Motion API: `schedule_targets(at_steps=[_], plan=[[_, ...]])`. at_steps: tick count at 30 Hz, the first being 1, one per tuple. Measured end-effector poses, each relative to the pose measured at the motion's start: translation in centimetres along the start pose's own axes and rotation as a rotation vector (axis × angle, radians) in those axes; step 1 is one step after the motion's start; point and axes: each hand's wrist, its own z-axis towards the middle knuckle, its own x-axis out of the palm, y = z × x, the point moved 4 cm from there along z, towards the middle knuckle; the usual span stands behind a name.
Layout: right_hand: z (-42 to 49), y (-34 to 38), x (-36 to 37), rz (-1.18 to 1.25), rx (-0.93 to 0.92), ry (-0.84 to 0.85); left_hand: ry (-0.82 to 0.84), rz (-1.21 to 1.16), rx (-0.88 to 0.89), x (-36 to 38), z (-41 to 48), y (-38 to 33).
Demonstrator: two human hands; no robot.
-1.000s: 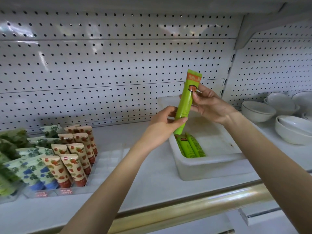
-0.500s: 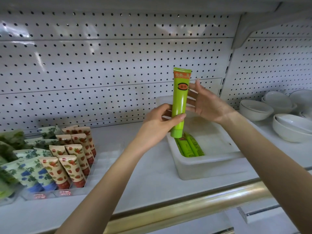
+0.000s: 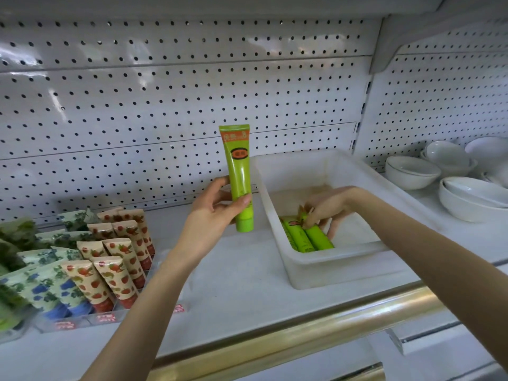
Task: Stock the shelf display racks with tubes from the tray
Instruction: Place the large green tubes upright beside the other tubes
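My left hand (image 3: 217,210) grips a green tube (image 3: 238,171) upright, cap down, above the shelf just left of the white tray (image 3: 338,266). My right hand (image 3: 330,209) reaches down into the tray, its fingers curled on the top ends of the green tubes (image 3: 305,237) lying at the tray's left side. The clear display rack (image 3: 90,323) at the left holds rows of strawberry-print tubes (image 3: 115,268) and blue-flower tubes (image 3: 46,281).
White bowls (image 3: 450,182) are stacked on the shelf at the right. A pegboard wall (image 3: 176,105) backs the shelf. A brass rail (image 3: 302,331) runs along the shelf's front edge. Green-print tubes (image 3: 13,237) fill the far left.
My right hand let go of the upright tube and dropped into the tray onto the lying tubes. My left hand carried the upright tube a little to the left.
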Motion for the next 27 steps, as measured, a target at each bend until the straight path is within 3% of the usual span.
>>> schedule_targets(at_steps=[7, 18, 23, 27], plan=[[-0.7, 0.9, -0.5, 0.114, -0.198, -0.001, -0.038, 0.015, -0.008, -0.6, -0.8, 0.4], [-4.2, 3.7, -3.3, 0.689, -0.6, -0.204, -0.079, -0.011, -0.022, -3.2, -2.5, -0.8], [-7.6, 7.5, -3.6, 0.882, -0.829, -0.323, -0.16, -0.016, 0.039, -7.2, -4.8, -2.8], [-9.7, 12.5, -1.8, 0.885, -0.986, -0.291, -0.229, -0.007, 0.07, -10.6, -6.3, -3.8]])
